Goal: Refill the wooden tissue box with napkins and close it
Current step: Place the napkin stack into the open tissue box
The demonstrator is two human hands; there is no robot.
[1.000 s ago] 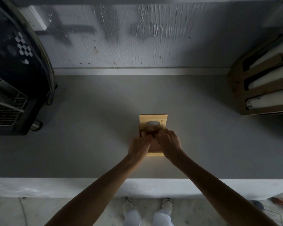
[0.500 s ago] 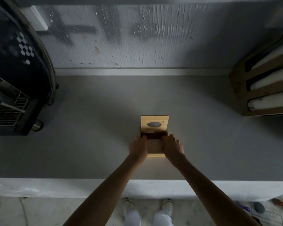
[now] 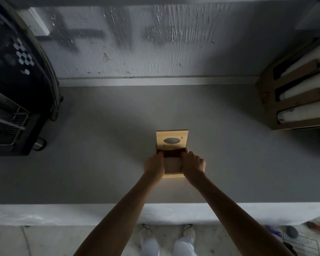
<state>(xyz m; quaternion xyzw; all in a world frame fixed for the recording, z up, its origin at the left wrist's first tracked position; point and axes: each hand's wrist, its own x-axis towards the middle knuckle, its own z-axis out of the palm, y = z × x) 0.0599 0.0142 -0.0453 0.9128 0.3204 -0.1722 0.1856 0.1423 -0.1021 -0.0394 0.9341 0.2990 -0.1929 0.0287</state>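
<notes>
Tan wooden box [image 3: 174, 175], grey counter [image 3: 100, 145]

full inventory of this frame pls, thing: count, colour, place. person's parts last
wooden tissue box: 1, light wood, centre of counter, open
lid: 1, light wood with oval slot, raised at the box's far edge
counter: 1, grey, across the middle
wall: 1, grey-white, rough, behind counter
black machine: 1, black with metal grille, far left
cardboard box: 1, brown, white rolls inside, far right
wire rack: 1, metal, floor at bottom right
shoes: 2, pale, on floor below
left hand: 1, on box's left side
right hand: 1, on box's right side
</notes>
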